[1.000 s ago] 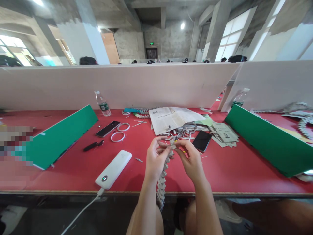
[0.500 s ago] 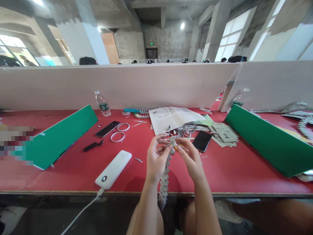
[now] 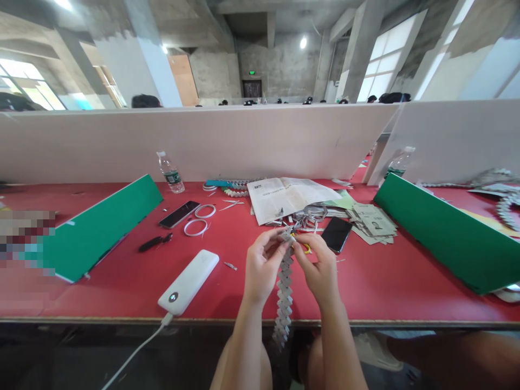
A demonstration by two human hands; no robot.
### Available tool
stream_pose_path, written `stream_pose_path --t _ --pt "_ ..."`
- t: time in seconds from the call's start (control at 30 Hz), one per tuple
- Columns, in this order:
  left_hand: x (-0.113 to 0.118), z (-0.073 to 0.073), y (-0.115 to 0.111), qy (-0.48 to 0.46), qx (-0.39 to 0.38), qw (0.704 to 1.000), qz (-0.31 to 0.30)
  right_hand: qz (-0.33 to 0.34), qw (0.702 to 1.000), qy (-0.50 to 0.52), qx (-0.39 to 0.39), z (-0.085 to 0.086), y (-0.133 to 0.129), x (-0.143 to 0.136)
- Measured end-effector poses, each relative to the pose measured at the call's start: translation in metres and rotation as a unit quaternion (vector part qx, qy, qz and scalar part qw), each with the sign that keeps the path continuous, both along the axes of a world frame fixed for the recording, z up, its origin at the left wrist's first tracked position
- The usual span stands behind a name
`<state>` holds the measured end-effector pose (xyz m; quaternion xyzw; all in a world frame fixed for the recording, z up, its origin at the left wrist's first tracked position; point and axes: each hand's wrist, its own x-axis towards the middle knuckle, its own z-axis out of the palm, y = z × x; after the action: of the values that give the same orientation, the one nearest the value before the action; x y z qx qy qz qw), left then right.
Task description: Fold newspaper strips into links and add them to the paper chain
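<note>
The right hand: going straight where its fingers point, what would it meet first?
The right hand would first meet the zigzag strip at its fingertips, then probably the left hand; depth is unclear.

Folded chain point(image 3: 284, 295) partly hidden, white cable point(image 3: 140, 345) cut off

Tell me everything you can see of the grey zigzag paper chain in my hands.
The grey zigzag paper chain looks made of folded strips, interlocked into small links with pointed edges on both sides. Bare left and right hands hold its top end at the fingertips. It hangs down past the front edge of the red table; whether they touch is unclear.
</note>
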<state>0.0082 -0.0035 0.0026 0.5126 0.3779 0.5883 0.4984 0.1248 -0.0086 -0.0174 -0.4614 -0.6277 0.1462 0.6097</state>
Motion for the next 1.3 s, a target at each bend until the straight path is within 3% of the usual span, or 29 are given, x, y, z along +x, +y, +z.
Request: stream_pose_path --t 0.2,0.37,0.6,0.9,1.17,1.3 --pt "0.004 0.002 -0.003 0.039 0.03 0.995 0.081 -0.009 1.0 -0.021 0.009 0.003 -0.004 0.001" --pt "0.002 0.0 -0.002 0.007 0.018 0.996 0.092 0.019 1.0 -0.012 -0.007 0.004 -0.006 -0.001" --pt "0.0 0.0 -0.002 -0.008 0.053 0.997 0.049 0.072 0.997 0.006 -0.033 0.006 -0.006 -0.004" --pt "0.0 0.0 -0.001 -0.07 0.008 0.997 0.007 0.047 0.999 0.007 -0.016 0.008 -0.008 -0.007" --pt "-0.004 0.003 -0.001 -0.043 0.003 0.999 0.031 0.068 0.997 -0.016 -0.039 0.007 -0.006 -0.007" --pt "-0.008 0.003 0.0 0.004 0.009 1.0 0.024 0.081 0.994 0.029 -0.067 0.005 -0.006 -0.005"
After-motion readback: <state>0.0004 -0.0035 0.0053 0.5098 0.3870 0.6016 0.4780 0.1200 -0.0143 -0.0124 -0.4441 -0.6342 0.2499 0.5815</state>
